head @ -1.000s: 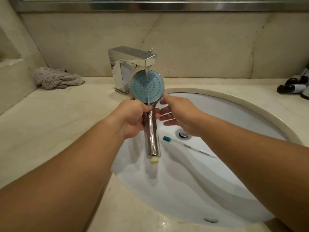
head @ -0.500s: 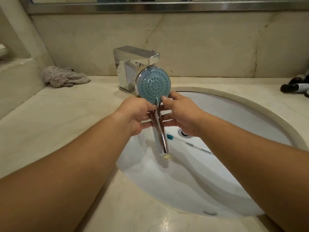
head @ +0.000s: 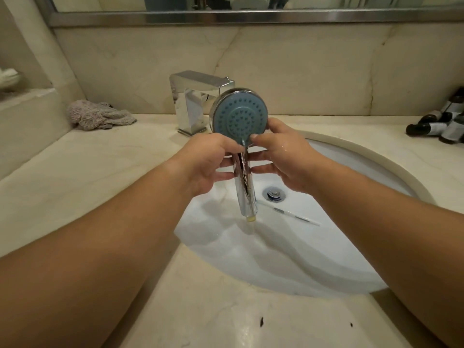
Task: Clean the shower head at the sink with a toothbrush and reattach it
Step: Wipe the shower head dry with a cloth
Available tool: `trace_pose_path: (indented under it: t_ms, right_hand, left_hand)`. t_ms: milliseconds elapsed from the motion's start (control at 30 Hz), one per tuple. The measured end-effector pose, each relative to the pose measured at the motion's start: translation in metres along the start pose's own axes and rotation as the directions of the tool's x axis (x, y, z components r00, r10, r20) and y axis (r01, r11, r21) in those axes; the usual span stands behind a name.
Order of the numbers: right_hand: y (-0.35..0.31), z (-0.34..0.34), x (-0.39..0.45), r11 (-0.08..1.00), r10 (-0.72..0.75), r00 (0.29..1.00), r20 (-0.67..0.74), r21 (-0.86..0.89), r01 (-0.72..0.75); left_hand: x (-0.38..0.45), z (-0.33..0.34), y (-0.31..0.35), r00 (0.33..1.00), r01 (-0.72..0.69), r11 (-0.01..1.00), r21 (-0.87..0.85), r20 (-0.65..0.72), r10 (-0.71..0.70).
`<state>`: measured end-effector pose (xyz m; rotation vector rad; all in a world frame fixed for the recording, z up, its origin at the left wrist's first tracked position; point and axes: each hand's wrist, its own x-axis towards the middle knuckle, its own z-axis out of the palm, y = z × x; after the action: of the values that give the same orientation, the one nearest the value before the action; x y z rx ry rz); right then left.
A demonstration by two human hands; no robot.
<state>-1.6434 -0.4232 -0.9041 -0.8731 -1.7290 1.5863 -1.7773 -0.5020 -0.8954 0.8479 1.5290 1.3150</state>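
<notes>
I hold the shower head point(head: 238, 116) upright over the white sink point(head: 351, 259), its blue nozzle face turned toward me and its chrome handle pointing down. My left hand point(head: 208, 164) grips the neck of the handle from the left. My right hand point(head: 283, 156) holds it from the right, thumb pressed on the lower rim of the blue face. The toothbrush point(head: 288, 213) lies in the basin near the drain point(head: 273, 194), partly hidden behind the handle.
A square chrome faucet point(head: 193, 101) stands just behind the shower head. A grey cloth point(head: 98, 115) lies crumpled on the marble counter at the back left. Dark small bottles point(head: 437, 124) lie at the far right. A mirror edge runs along the top.
The shower head has come out from under the faucet spout, toward me and slightly right. My right thumb has moved onto the rim of the blue face.
</notes>
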Motion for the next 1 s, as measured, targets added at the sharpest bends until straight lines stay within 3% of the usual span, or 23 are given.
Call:
trace_pose_path:
  t_ms: [167, 333, 567, 733, 900, 1000]
  right_hand:
    - [-0.002, -0.004, -0.008, 1.000, -0.010, 1.000, -0.010, 0.008, 0.010]
    - [-0.024, -0.009, -0.008, 0.992, -0.121, 0.992, -0.029, 0.017, 0.122]
    - [0.001, 0.000, -0.017, 0.995, -0.081, 0.994, -0.078, -0.063, 0.076]
    - [-0.027, -0.008, -0.011, 0.971, -0.234, 0.961, -0.144, 0.022, 0.240]
    - [-0.004, 0.000, -0.016, 0.988, -0.132, 0.979, -0.153, -0.100, 0.118]
    - [-0.012, -0.002, -0.014, 0.979, -0.192, 0.967, -0.169, -0.097, 0.178]
  left_hand:
    - [-0.006, 0.001, -0.001, 0.996, -0.067, 0.998, 0.013, 0.061, 0.066]
    - [-0.006, -0.004, 0.027, 0.982, -0.177, 0.983, 0.058, 0.084, 0.172]
    - [-0.016, 0.003, 0.006, 0.990, -0.123, 0.987, 0.107, 0.083, 0.115]
    - [-0.017, 0.006, 0.041, 0.963, -0.267, 0.955, 0.129, 0.065, 0.261]
    - [-0.019, 0.009, 0.017, 0.983, -0.176, 0.972, 0.153, 0.071, 0.167]
    - [-0.016, 0.008, 0.022, 0.975, -0.216, 0.970, 0.110, 0.076, 0.209]
